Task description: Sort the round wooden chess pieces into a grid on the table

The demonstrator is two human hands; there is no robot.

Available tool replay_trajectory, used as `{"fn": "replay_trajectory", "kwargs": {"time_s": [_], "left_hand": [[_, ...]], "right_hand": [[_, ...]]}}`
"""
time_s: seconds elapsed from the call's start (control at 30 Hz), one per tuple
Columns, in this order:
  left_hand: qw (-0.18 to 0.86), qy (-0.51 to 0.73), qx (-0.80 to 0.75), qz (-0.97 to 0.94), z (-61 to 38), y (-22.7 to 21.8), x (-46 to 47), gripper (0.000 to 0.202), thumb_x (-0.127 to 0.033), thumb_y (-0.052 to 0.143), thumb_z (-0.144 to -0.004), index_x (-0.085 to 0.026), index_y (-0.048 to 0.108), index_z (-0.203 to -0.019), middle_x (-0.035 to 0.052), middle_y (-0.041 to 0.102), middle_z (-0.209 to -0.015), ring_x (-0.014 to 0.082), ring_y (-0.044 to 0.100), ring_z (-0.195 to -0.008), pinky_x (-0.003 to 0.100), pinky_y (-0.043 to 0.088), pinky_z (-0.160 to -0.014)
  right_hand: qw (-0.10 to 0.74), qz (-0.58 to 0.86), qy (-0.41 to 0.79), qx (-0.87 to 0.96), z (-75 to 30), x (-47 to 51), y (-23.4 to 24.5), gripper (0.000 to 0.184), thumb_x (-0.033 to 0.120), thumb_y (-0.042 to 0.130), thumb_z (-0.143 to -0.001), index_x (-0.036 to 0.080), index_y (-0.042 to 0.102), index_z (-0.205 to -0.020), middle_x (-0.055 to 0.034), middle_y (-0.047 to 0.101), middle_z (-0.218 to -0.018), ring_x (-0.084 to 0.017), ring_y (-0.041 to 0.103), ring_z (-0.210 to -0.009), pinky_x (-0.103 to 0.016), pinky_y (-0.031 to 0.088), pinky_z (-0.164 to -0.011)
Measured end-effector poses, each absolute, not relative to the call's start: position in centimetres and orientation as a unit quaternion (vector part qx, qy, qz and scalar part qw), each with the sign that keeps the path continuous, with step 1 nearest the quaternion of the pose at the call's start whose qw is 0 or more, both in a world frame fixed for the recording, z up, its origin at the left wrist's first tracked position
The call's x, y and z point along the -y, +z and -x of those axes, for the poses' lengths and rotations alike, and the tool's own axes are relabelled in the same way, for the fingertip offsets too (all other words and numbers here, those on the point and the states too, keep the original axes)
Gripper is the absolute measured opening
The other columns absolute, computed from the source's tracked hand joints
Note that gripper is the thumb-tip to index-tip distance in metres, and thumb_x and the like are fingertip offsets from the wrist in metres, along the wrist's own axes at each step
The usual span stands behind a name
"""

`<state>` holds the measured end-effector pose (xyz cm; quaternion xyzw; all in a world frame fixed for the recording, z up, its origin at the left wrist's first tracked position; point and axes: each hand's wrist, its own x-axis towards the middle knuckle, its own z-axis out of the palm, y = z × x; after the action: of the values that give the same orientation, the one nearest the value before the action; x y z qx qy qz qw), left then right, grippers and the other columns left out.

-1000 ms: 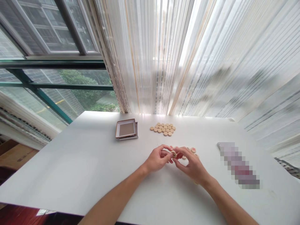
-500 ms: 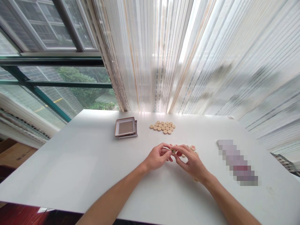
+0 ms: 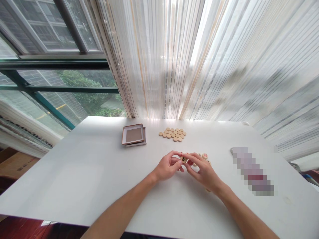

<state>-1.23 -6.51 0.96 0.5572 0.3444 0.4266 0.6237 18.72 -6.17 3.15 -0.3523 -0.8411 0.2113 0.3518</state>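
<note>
Between my two hands, just above the table, is a round Chinese chess piece (image 3: 183, 159) with a dark character facing me. The fingertips of my left hand (image 3: 168, 167) pinch its left side. On the other side, the thumb and fingers of my right hand (image 3: 202, 169) close on the same piece. Several more pieces marked in red or dark ink lie behind and beside my right hand, among them a red-marked piece (image 3: 205, 156); my fingers partly hide them. Farther back, several blank-looking wooden pieces (image 3: 173, 135) lie in a close group.
An open shallow box (image 3: 122, 136) sits at the back left of the white table (image 3: 74, 179). On the right lies a long blurred-out object (image 3: 251, 172). String curtains (image 3: 171, 66) hang along the table's far edge, beside a window at left.
The held piece has turned a little, so that its dark character shows more fully. Both hands stay in nearly the same place.
</note>
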Motion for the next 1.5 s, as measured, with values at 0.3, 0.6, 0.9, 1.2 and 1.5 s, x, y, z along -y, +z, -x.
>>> {"fn": "replay_trajectory", "kwargs": {"time_s": [0.3, 0.6, 0.9, 1.2, 1.5], "left_hand": [[0.620, 0.434, -0.346, -0.555, 1.1, 1.3, 6.7, 0.040, -0.043, 0.068, -0.088, -0.017, 0.055, -0.115, 0.0095, 0.073, -0.093, 0.0184, 0.071, -0.077, 0.035, 0.055, -0.077], [0.576, 0.421, -0.367, -0.597, 0.9, 1.1, 7.3, 0.039, -0.042, 0.068, -0.088, -0.018, 0.056, -0.116, 0.0109, 0.074, -0.094, 0.0208, 0.073, -0.076, 0.033, 0.056, -0.071], [0.547, 0.418, -0.372, -0.622, 0.6, 1.1, 7.7, 0.035, -0.038, 0.065, -0.090, -0.018, 0.057, -0.117, 0.0075, 0.072, -0.086, 0.0187, 0.071, -0.073, 0.031, 0.058, -0.067], [0.535, 0.422, -0.374, -0.629, 0.8, 1.3, 7.5, 0.034, -0.037, 0.064, -0.091, -0.019, 0.057, -0.118, 0.0095, 0.072, -0.097, 0.0173, 0.072, -0.072, 0.030, 0.057, -0.068], [0.575, 0.436, -0.367, -0.587, 0.8, 1.1, 7.2, 0.035, -0.038, 0.066, -0.090, -0.017, 0.054, -0.116, 0.0090, 0.072, -0.094, 0.0158, 0.070, -0.070, 0.030, 0.056, -0.069]], "right_hand": [[0.351, 0.362, 0.221, 0.835, -18.9, 6.3, 3.3, 0.034, 0.021, 0.050, -0.098, 0.028, 0.055, -0.130, -0.0076, 0.065, -0.108, -0.018, 0.066, -0.081, -0.034, 0.058, -0.074], [0.350, 0.380, 0.238, 0.823, -18.9, 6.3, 3.5, 0.012, 0.029, 0.053, -0.098, 0.024, 0.057, -0.108, -0.0043, 0.067, -0.091, -0.018, 0.067, -0.079, -0.032, 0.056, -0.072], [0.370, 0.379, 0.270, 0.804, -18.9, 6.2, 3.3, 0.014, 0.034, 0.052, -0.099, 0.023, 0.059, -0.096, -0.0033, 0.069, -0.082, -0.018, 0.068, -0.075, -0.030, 0.058, -0.068], [0.354, 0.393, 0.285, 0.800, -19.0, 6.3, 3.5, 0.012, 0.027, 0.051, -0.098, 0.023, 0.059, -0.106, -0.0049, 0.070, -0.090, -0.019, 0.069, -0.081, -0.024, 0.054, -0.056], [0.329, 0.385, 0.271, 0.818, -19.1, 6.5, 3.9, 0.019, 0.024, 0.055, -0.093, 0.024, 0.057, -0.112, -0.0058, 0.069, -0.099, -0.018, 0.068, -0.082, -0.028, 0.055, -0.064]]}}
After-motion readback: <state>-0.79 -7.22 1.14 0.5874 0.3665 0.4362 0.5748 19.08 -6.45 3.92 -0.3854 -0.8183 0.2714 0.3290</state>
